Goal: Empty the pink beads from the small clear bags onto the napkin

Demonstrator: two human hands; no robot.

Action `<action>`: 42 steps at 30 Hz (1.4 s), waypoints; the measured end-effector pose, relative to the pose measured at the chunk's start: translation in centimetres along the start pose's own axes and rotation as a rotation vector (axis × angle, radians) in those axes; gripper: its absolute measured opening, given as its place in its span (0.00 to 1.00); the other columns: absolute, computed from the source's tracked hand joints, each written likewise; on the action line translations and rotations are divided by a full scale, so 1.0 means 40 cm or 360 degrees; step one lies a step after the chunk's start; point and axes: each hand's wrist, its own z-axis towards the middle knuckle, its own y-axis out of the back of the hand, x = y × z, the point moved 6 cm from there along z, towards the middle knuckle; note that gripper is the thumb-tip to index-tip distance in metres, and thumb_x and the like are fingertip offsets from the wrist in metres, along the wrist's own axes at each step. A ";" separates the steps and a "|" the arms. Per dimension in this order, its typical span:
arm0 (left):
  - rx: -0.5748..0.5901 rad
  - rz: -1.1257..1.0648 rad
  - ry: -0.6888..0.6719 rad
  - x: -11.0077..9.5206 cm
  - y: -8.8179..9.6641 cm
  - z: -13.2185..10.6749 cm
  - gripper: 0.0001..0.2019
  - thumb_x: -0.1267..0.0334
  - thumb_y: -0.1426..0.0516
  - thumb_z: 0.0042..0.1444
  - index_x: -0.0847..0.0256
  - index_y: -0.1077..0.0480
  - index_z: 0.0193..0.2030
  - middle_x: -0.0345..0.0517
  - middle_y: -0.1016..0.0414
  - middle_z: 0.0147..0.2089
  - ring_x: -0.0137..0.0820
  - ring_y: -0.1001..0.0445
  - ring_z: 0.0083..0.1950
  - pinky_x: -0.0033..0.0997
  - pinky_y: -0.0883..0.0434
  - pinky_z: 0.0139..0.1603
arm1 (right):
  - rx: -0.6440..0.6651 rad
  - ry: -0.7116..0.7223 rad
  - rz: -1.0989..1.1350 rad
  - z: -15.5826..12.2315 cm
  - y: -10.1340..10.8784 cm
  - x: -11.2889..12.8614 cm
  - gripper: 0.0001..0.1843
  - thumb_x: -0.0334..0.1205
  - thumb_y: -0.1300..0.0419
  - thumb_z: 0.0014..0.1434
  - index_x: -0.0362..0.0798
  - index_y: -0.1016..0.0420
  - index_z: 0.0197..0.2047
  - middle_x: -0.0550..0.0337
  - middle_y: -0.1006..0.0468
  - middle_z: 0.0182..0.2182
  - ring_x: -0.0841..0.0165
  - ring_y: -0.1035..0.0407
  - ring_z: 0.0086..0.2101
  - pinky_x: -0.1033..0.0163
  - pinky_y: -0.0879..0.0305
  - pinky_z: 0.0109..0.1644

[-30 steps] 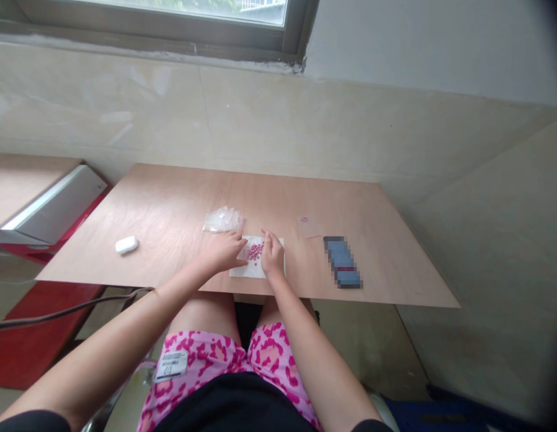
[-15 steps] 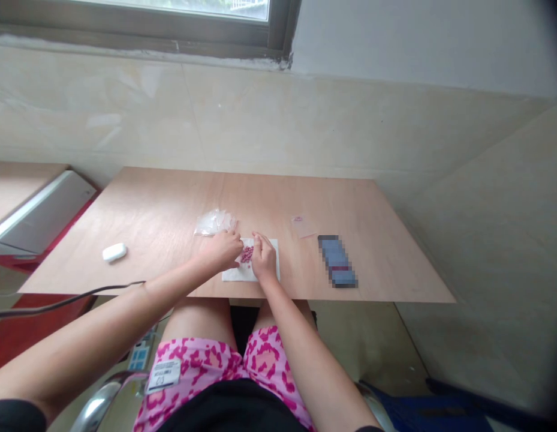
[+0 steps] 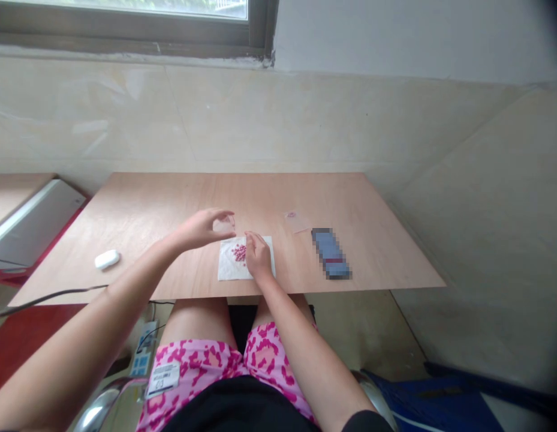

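Observation:
My left hand (image 3: 204, 228) reaches over the pile of clear plastic bags (image 3: 225, 224), thumb and fingers spread apart, with part of the pile showing between them. It hides the rest of the bags. At the right side of a white paper sheet (image 3: 228, 267), my right hand (image 3: 259, 255) is held with its fingers pressed together. Whatever it may hold is hidden. Beside it on the sheet lies a small heap of pinkish-red beads (image 3: 239, 253).
A clear bag (image 3: 297, 222) with a few reddish pieces lies to the right, near a blurred-out phone (image 3: 331, 254). A white rounded case (image 3: 107, 259) sits on the left of the wooden table (image 3: 305, 192). A dark cable (image 3: 48, 297) crosses the table's left front edge.
My left hand has moved from the beads up and left to the plastic bags, and its fingers have spread. My right hand stays by the beads. The view has shifted slightly.

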 end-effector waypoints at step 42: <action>-0.0285 0.0268 0.0236 0.178 0.092 -0.008 0.27 0.50 0.39 0.61 0.61 0.29 0.64 0.57 0.23 0.60 0.49 0.25 0.59 0.49 0.31 0.60 | -0.0123 -0.0373 0.0244 0.035 0.008 -0.109 0.24 0.47 0.56 0.75 0.45 0.22 0.52 0.48 0.17 0.49 0.63 0.22 0.49 0.60 0.27 0.54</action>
